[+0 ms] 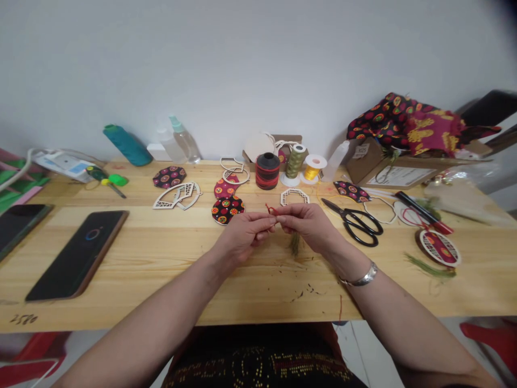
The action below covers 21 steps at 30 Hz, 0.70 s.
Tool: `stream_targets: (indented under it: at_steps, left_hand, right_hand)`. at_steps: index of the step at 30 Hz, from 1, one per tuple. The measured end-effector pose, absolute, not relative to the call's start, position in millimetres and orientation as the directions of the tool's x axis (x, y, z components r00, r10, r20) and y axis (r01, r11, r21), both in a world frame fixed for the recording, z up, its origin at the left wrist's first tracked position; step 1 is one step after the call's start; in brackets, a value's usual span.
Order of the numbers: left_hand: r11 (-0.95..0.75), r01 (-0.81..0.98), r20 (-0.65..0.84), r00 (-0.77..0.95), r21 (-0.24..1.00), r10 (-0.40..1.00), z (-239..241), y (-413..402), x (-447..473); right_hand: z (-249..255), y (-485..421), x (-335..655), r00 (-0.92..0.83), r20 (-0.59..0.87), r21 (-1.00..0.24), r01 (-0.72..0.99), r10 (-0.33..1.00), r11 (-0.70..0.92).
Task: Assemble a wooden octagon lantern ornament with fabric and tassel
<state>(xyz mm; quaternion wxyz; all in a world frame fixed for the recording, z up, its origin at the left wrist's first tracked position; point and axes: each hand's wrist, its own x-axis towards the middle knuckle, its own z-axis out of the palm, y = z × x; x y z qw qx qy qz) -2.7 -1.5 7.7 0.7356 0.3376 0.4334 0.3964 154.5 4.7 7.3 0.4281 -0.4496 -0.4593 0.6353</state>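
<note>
Showing at the fingertips, a red cord (272,210) is pinched between the left hand (246,233) and the right hand (310,226), which meet above the wooden table (169,275). Both hands have thumb and fingers closed on it. Below the right hand is a green tassel (294,246); whether it hangs or lies, I cannot tell. Just beyond the hands are a round patterned patch (228,210) and an eight-sided frame (284,197). Black-handled scissors (350,215) lie to the right; further back stands a red-and-black spool (267,173).
</note>
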Motion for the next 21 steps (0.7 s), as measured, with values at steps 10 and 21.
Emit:
stream_targets:
  at_steps: [10, 21]
  left_hand:
    - [0.479, -0.341, -0.373, 0.33, 0.809, 0.867, 10.1, -2.1, -2.8]
    - [0.455, -0.221, -0.392, 0.277, 0.863, 0.877, 11.3, -1.8, -1.5]
  right_hand:
    - [1.4, 4.4, 153.7, -0.119, 0.113, -0.975, 0.179, 0.986, 0.133]
    - [2.2, 2.6, 153.4, -0.093, 0.245, -0.888, 0.378, 0.965, 0.262]
